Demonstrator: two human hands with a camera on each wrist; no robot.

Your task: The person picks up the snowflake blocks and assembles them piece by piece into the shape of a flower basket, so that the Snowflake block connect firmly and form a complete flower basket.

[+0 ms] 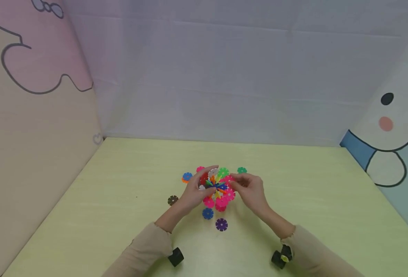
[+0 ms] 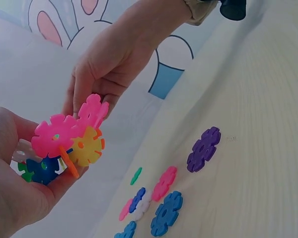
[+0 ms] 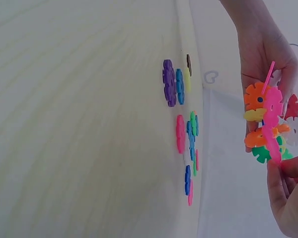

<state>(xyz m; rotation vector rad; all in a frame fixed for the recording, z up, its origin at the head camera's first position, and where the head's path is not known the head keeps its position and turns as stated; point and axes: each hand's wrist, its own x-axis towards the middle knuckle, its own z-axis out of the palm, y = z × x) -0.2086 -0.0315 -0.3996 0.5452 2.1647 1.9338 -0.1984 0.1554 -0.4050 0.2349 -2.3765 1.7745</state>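
My left hand (image 1: 192, 195) holds a cluster of interlocked plastic snowflake discs (image 1: 221, 187) above the table, its thumb on the near side. Pink, orange, yellow, blue, green, red and white discs make up the cluster. On its right edge, my right hand (image 1: 253, 192) pinches a pink disc (image 3: 275, 151) between thumb and fingertips. The left wrist view shows a pink disc (image 2: 54, 136) and a yellow disc (image 2: 86, 147) facing the camera, with the left palm (image 2: 20, 203) around the cluster's other side. Fingers hide part of the cluster.
Loose discs lie on the pale table (image 1: 96, 215) below and around the hands: purple (image 1: 221, 224), blue (image 1: 208, 213), dark brown (image 1: 172, 200), green (image 1: 242, 170), and several more. Black wrist devices (image 1: 175, 257) hang by both sleeves. A light curtain (image 1: 204, 77) stands behind the table.
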